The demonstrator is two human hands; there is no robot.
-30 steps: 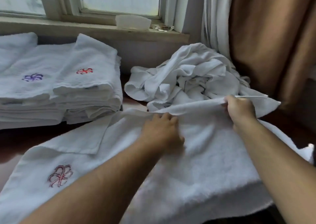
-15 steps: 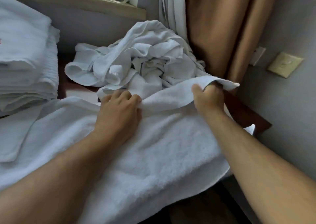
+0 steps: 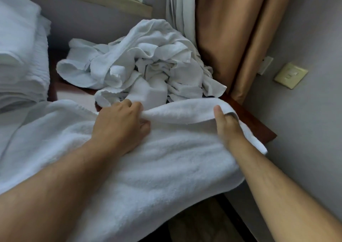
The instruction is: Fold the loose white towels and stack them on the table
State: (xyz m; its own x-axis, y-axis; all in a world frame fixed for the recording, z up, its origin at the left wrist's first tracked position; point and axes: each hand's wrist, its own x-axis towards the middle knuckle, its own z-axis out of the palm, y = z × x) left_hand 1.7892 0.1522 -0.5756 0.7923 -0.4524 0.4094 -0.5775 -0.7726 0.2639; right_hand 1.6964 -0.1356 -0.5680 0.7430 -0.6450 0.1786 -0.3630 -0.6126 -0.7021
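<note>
Two grips, one cloth: the left hand [image 3: 120, 124] and right hand [image 3: 228, 126] hold the far edge of a thick white towel [image 3: 166, 160] spread over the bench [image 3: 259, 129].

Set apart, the left hand pinches the fluffy terry hem with curled fingers, while the right hand tucks its fingers under the rolled-over edge, thumb outside. The towel sags softly over the bench's near side. Behind it lies a crumpled heap of thinner white towels [image 3: 148, 62], and at left a ribbed folded stack [image 3: 22, 60]. The dark reddish wooden bench corner meets a smooth tan curtain [image 3: 222, 38].
</note>
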